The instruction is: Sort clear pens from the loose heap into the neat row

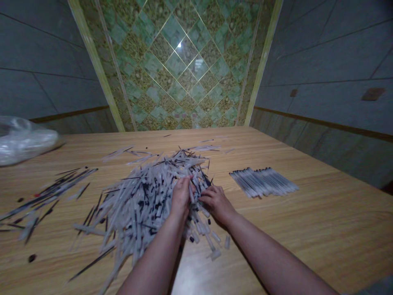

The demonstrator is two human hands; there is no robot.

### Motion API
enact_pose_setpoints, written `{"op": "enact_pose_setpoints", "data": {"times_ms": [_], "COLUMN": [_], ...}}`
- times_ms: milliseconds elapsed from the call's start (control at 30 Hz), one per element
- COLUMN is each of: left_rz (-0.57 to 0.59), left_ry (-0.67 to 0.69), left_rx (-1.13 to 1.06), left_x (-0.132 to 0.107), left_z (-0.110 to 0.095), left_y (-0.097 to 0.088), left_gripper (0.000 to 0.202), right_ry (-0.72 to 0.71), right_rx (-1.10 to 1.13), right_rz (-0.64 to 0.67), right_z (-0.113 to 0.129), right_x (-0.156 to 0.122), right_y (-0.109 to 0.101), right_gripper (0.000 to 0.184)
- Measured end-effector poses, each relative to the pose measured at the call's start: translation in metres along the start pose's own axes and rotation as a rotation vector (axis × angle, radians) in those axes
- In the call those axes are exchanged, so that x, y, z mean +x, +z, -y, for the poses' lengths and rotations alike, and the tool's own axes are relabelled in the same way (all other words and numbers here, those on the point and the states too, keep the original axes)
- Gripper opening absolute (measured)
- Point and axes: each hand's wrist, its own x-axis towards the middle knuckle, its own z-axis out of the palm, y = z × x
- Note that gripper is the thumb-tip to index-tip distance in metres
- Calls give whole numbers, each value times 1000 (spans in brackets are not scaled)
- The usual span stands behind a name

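Observation:
A big heap of loose pen parts (147,196), clear barrels, caps and dark refills, lies in the middle of the table. At its right side, my left hand (181,196) is closed around a clear pen barrel (192,193) that stands tilted out of the fist. Just to the right, my right hand (218,204) has its fingers curled together close to the barrel's lower end; what is in the fingertips, if anything, is too small to make out. Small clear caps (201,225) are scattered below both hands.
A neat row of assembled pens (264,182) lies on the wooden table (322,229) at right. Dark refills (61,184) and loose bits spread over the left side. A clear plastic bag (26,141) sits at the far left edge. Tiled walls stand behind and beside the table.

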Motion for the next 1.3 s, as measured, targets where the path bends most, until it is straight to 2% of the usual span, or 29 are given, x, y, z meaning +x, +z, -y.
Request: {"op": "enact_pose_setpoints", "data": {"times_ms": [167,233,333,500,600,700,767,967,1100,1300], "left_rz": [2,-7,-17,-14,-11,-18,-13,-13,-2,14], "left_ry": [6,1,4,20,30,40,44,40,44,23], "left_rx": [-19,-19,-14,-13,0,7,2,9,-12,-60], "left_x": [-1,-1,0,1,1,1,1,-2,-3,-1], "left_z": [2,3,5,9,10,10,10,8,8,11], "left_y": [-1,-1,-2,-2,-1,-1,-1,0,1,2], "left_gripper": [34,35,34,35,35,33,33,36,36,39], "right_ry": [2,68,196,298,380,489,511,541,584,576], "right_rx": [130,243,389,450,510,601,620,576,563,502], "right_rz": [-251,-355,-441,-428,-421,-498,-536,-450,-457,-435], "right_z": [1,-2,-10,-21,-24,-29,-32,-39,-43,-46], "right_x": [1,2,1,-3,-5,-6,-7,-9,-10,-13], "right_y": [-18,-32,-51,-65,-68,-71,-72,-60,-53,-48], "right_gripper": [26,21,13,10,15,23,24,29,33,34]}}
